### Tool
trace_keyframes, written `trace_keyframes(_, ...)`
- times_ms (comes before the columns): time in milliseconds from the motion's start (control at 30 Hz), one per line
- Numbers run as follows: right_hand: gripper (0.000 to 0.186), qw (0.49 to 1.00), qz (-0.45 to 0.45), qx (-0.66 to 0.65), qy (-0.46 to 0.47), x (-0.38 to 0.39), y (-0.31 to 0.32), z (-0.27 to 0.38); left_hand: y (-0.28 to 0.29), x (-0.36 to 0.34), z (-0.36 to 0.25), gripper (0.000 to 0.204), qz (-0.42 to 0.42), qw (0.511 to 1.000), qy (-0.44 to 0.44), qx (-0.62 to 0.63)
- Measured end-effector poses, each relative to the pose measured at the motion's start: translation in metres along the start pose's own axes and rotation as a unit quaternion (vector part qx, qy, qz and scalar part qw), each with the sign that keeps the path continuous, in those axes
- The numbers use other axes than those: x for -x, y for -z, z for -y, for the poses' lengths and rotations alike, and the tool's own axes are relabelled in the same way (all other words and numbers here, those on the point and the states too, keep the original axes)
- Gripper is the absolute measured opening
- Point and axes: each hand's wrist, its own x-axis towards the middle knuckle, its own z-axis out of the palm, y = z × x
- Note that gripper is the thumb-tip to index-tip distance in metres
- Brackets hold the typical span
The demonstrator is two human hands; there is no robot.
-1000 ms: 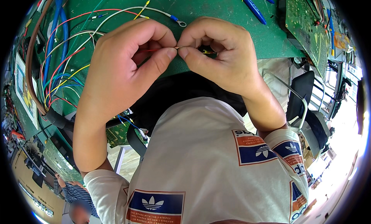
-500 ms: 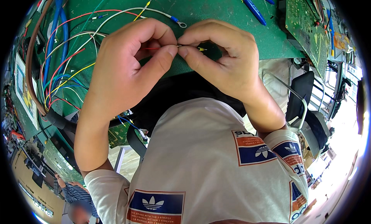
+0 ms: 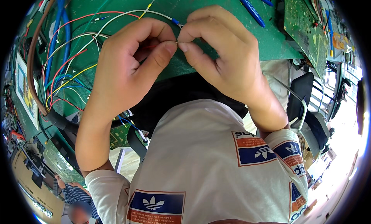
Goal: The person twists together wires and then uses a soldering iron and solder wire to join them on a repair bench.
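My left hand is closed in a pinch on a red wire, partly hidden behind its fingers. A thin bare wire end shows between the two hands' fingertips. Opposite it, my right hand has thumb and index finger pinched at that bare end. Whatever else sits inside the right hand's curled fingers is hidden. Just beyond the fingertips lies a white wire with a blue-sleeved ring terminal, its ring partly covered by the right hand.
Several coloured wires fan out on the green mat from a thick black cable at left. A yellow wire carries a yellow ferrule. Blue pens and a green circuit board lie at far right. A person is at lower left.
My right hand's fingers have shifted up and closed over the wire end. The yellow-tipped piece that showed under the right hand is out of sight.
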Motion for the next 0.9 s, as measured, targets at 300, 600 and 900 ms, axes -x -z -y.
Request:
trace_keyframes(300,0.029,0.986,-0.075,0.102,0.112,0.000,-0.015,-0.006,-0.005,0.000,0.002,0.005,-0.048,0.998,0.011,0.047)
trace_keyframes(600,0.029,0.981,-0.096,0.107,0.127,0.000,-0.024,-0.012,-0.006,-0.004,0.007,0.005,-0.058,0.994,0.036,0.083)
trace_keyframes(900,0.020,0.966,0.129,-0.212,-0.071,-0.018,0.017,-0.014,0.015,-0.006,0.012,0.014,0.040,0.998,-0.032,0.049)
